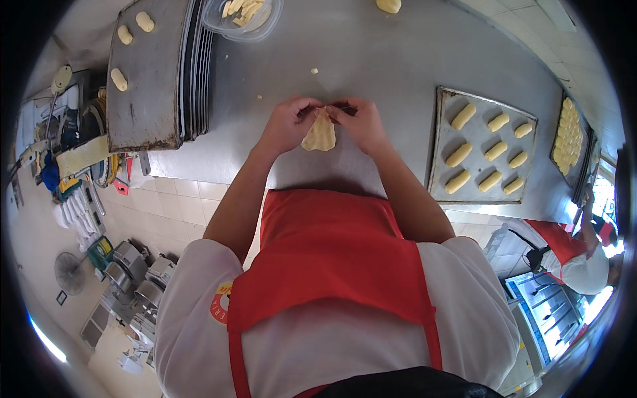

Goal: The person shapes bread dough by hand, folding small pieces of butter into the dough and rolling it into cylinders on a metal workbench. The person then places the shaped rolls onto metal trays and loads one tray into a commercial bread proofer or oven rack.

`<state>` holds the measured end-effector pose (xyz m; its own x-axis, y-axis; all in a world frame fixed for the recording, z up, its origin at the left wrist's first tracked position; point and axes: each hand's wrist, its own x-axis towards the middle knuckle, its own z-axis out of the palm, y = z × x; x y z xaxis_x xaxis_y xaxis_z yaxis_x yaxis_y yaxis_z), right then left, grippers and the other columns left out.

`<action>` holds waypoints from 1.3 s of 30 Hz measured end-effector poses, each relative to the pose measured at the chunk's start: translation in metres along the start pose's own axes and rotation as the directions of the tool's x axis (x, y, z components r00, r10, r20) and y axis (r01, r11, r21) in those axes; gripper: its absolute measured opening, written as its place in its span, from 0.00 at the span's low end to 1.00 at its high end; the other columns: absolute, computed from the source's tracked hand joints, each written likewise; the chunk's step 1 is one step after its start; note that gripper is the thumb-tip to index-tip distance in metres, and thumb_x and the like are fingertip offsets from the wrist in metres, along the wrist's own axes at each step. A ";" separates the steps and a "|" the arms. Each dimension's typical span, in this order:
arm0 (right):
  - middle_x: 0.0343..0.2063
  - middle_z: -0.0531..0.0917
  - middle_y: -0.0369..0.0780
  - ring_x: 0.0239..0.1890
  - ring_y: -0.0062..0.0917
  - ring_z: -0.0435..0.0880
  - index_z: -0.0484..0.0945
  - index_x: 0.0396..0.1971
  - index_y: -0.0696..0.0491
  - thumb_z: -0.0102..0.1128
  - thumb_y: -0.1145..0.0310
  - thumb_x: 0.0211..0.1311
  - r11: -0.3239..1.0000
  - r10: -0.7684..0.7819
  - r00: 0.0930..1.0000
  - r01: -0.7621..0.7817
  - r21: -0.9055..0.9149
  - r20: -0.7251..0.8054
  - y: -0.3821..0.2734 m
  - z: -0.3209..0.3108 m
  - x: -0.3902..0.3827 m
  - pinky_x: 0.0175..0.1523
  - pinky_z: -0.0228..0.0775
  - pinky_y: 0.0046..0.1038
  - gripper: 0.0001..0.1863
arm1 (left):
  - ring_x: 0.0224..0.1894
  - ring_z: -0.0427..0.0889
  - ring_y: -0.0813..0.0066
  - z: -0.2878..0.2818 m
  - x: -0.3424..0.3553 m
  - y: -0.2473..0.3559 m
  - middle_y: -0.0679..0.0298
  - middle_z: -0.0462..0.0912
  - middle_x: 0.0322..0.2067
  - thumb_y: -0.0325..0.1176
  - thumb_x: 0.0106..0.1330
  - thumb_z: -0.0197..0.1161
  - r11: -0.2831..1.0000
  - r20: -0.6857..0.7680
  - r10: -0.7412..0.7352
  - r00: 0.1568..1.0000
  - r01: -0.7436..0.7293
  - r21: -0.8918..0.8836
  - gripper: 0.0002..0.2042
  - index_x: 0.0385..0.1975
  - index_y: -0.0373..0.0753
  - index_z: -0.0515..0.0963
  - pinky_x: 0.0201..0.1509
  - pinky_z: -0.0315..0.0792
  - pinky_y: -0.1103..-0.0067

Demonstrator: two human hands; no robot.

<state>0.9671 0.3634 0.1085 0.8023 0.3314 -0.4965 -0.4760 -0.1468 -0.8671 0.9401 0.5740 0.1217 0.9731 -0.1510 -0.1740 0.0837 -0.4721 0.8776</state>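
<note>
Near the middle of the steel table (332,53), my left hand (295,123) and my right hand (355,123) pinch the narrow top of a flattened, pale dough piece (318,138). Its wider lower end hangs between my fingers, close to the table's front edge. A small dough scrap (314,71) lies beyond my hands. To their right is a baking tray (434,139) with several rolled dough pieces (495,150) in rows.
Stacked trays (142,83) at left carry dough pieces. A plastic container of pale strips (242,14) and a dough lump (389,5) lie at the back. Another tray (565,136) of dough is at far right; a co-worker in a red apron (557,242) stands there.
</note>
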 end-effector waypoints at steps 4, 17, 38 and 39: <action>0.51 0.84 0.40 0.52 0.35 0.84 0.88 0.49 0.53 0.74 0.64 0.62 0.785 -0.389 0.909 0.243 -0.570 -0.149 0.024 0.015 0.000 0.57 0.78 0.36 0.17 | 0.42 0.86 0.65 0.011 -0.006 -0.014 0.59 0.85 0.39 0.32 0.68 0.70 0.951 -0.115 0.091 0.989 -0.052 0.306 0.11 0.48 0.39 0.86 0.54 0.78 0.68; 0.57 0.82 0.29 0.65 0.33 0.74 0.89 0.51 0.36 0.73 0.58 0.57 0.180 -0.681 0.725 0.302 -0.936 0.103 0.045 0.022 -0.028 0.71 0.59 0.47 0.20 | 0.69 0.74 0.68 0.012 -0.029 -0.053 0.71 0.79 0.64 0.41 0.67 0.69 0.658 -0.020 0.504 0.863 -0.369 0.656 0.17 0.56 0.52 0.85 0.79 0.40 0.40; 0.73 0.72 0.25 0.80 0.33 0.59 0.87 0.56 0.31 0.71 0.49 0.62 0.395 -0.387 0.922 0.192 -0.898 0.026 0.055 0.030 -0.056 0.80 0.39 0.60 0.21 | 0.79 0.61 0.67 -0.011 -0.042 -0.037 0.74 0.72 0.73 0.51 0.69 0.67 0.697 0.445 0.182 0.877 -0.435 0.570 0.24 0.64 0.57 0.80 0.77 0.27 0.33; 0.73 0.72 0.25 0.80 0.33 0.59 0.86 0.57 0.31 0.71 0.48 0.63 0.378 -0.460 0.888 0.208 -0.902 0.012 0.059 0.034 -0.053 0.80 0.39 0.60 0.22 | 0.79 0.62 0.67 -0.007 -0.041 -0.044 0.74 0.72 0.72 0.51 0.68 0.68 0.700 0.351 0.255 0.901 -0.422 0.576 0.24 0.63 0.57 0.81 0.77 0.27 0.34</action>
<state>0.8843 0.3688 0.0853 0.9269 0.3731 -0.0410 0.3123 -0.8272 -0.4671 0.8982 0.6069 0.0934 0.8230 -0.5609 -0.0896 -0.4757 -0.7668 0.4309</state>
